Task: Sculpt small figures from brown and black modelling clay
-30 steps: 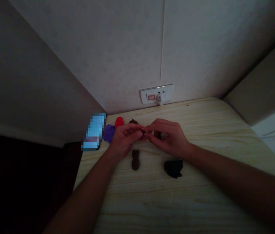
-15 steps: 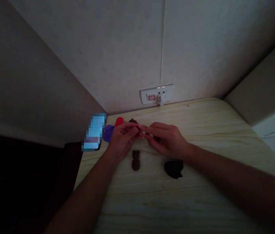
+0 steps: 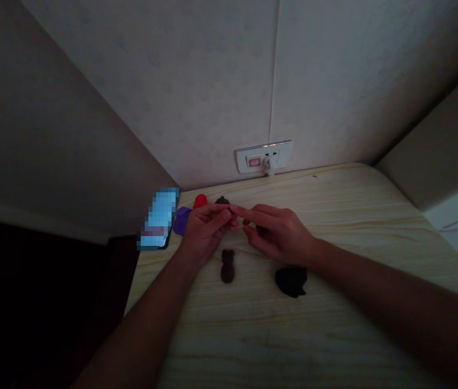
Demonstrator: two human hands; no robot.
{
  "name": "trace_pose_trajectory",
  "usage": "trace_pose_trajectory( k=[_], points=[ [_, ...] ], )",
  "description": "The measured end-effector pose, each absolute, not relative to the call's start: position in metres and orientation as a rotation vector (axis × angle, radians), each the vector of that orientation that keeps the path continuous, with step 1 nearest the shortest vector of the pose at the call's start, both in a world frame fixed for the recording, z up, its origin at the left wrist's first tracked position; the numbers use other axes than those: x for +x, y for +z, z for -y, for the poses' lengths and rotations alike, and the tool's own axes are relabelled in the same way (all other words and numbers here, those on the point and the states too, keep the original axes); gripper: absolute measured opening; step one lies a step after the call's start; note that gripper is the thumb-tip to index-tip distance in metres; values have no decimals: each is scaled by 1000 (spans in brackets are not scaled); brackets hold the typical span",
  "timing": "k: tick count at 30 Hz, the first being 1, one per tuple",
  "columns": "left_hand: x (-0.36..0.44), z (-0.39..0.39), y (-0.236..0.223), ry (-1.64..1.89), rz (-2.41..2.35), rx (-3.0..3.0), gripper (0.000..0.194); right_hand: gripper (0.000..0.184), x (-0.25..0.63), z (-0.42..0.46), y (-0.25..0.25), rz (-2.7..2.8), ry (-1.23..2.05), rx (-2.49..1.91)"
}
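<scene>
My left hand (image 3: 208,229) is closed, with thumb and forefinger pinching a small dark brown lump that looks like modelling clay and is mostly hidden by the fingers. The forefinger of my right hand (image 3: 275,229) reaches across and touches the lump at the left fingertips. Its thumb stands apart from that forefinger, and the other fingers are curled. Below the hands lies a small brown bear-like figure (image 3: 227,267), a round body with a smaller head and ears. A black lump (image 3: 291,281) with a ragged edge rests under my right wrist.
Behind my left hand are a purple lump (image 3: 181,220), a red lump (image 3: 200,201) and another brown piece (image 3: 223,200), partly covered. A phone (image 3: 159,219) with a blurred screen sits at the table's left edge. A wall socket (image 3: 263,156) with a plug is behind the wooden table (image 3: 350,216).
My right thumb has drawn away from the left fingertips, while the right forefinger has shifted left onto the lump. Over the last half second the hands have barely moved.
</scene>
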State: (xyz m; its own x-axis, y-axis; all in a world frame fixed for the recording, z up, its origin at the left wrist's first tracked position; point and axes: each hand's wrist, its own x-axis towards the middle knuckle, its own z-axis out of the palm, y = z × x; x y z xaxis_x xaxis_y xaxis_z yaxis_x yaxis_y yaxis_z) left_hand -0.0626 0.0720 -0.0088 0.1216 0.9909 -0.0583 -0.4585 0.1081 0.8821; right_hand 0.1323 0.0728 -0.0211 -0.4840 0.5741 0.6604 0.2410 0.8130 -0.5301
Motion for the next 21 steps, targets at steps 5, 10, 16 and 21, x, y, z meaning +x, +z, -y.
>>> trace_pose_trajectory(
  k=[5, 10, 16, 21],
  points=[
    [-64, -72, -10, 1242, -816, 863, 22, 52, 135, -72, -18, 2080, 565, -570],
    [-63, -71, -10, 1235, -816, 859, 24, 59, 137, -71, -18, 2078, 645, -586],
    [-62, -72, -7, 1233, -782, 850, 25, 61, 136, -70, -20, 2091, 629, -601],
    [-63, -72, -8, 1250, -792, 825, 25, 62, 135, -71, -22, 2130, 567, -591]
  ],
)
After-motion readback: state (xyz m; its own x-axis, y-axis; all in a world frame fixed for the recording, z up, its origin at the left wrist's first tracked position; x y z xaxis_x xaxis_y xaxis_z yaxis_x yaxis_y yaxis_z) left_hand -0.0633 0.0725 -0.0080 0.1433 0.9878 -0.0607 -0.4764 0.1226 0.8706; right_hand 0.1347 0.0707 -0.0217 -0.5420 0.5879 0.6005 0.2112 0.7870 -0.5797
